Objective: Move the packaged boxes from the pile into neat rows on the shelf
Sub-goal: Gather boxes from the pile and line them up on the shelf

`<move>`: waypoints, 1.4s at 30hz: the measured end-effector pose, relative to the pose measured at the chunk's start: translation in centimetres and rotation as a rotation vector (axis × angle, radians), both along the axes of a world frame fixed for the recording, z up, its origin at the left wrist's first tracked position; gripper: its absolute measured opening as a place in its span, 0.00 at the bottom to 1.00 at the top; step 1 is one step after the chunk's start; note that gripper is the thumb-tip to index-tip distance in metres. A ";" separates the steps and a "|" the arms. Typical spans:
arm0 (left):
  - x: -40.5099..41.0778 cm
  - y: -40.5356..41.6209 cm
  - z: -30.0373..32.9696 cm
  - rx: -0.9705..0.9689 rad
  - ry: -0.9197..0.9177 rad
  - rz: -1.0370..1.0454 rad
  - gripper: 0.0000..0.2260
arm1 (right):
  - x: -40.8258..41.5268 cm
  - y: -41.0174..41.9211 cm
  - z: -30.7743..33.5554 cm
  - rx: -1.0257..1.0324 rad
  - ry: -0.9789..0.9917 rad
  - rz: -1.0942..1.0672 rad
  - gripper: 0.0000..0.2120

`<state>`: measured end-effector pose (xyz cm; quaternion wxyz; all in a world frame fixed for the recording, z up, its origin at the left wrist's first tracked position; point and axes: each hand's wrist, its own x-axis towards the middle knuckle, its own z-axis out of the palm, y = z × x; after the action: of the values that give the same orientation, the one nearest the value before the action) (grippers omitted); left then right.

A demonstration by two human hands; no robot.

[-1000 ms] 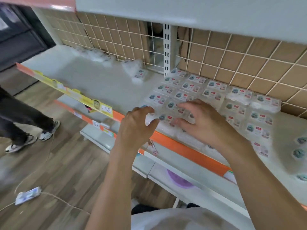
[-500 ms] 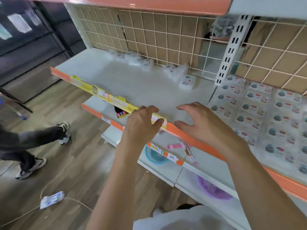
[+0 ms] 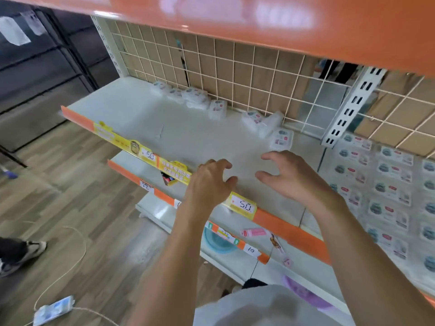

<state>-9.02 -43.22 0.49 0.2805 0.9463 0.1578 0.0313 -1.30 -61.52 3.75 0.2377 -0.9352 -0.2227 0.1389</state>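
Left hand: the left hand is hovering over the front edge of the shelf, fingers loosely curled, holding nothing.
Right hand: the right hand is reaching over the bare shelf beside it, fingers spread and slightly bent, holding nothing; its fingertips are pointing toward the nearest box, near it but apart.
Pile: the loose boxes are lying scattered along the back of the shelf against the wire grid, some tilted, some flat; how many is hard to tell through the blur.
Rows: the arranged boxes are sitting flat in rows on the right section of the shelf, past the upright.
Shelf front: an orange strip is running along the edge, carrying a yellow price label reading 5.0, just below the left wrist.
Lower shelves: a blue basin and a purple basin are showing beneath.
Floor: a cord is trailing over the wood floor to a small packet; another person's shoe is showing at the left edge.
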 end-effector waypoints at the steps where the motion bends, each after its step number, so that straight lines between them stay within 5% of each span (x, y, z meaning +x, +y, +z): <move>1: 0.7 0.1 -0.1 -0.008 -0.002 -0.003 0.17 | 0.7 0.2 -0.1 -0.009 -0.004 -0.033 0.25; 16: 12.8 3.4 -1.0 -0.034 -0.073 -0.238 0.22 | 8.6 4.8 -6.6 -0.062 -0.053 -0.476 0.37; 19: 14.7 3.9 -1.4 -0.008 -0.101 -0.274 0.25 | 8.1 5.6 -7.5 -0.065 -0.111 -0.574 0.28; 24: 17.4 3.3 -1.7 -0.041 -0.148 -0.309 0.24 | 5.8 5.9 -6.3 0.051 -0.205 -0.670 0.22; 30: 19.8 1.2 -2.5 -0.041 -0.149 -0.308 0.25 | 2.8 6.1 -6.3 0.276 -0.162 -0.792 0.35; 34: 21.0 0.8 -3.1 0.013 -0.194 -0.332 0.22 | 1.8 5.3 -6.2 0.368 -0.187 -0.880 0.34; 42: 18.4 3.1 -4.8 -0.062 -0.411 -0.650 0.16 | 1.4 4.4 -5.3 0.663 -0.188 -1.053 0.29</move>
<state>9.42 -40.08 -4.36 0.3299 0.9120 -0.2090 0.1251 0.08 -57.15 -1.57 0.5310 -0.8042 0.2166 -0.1561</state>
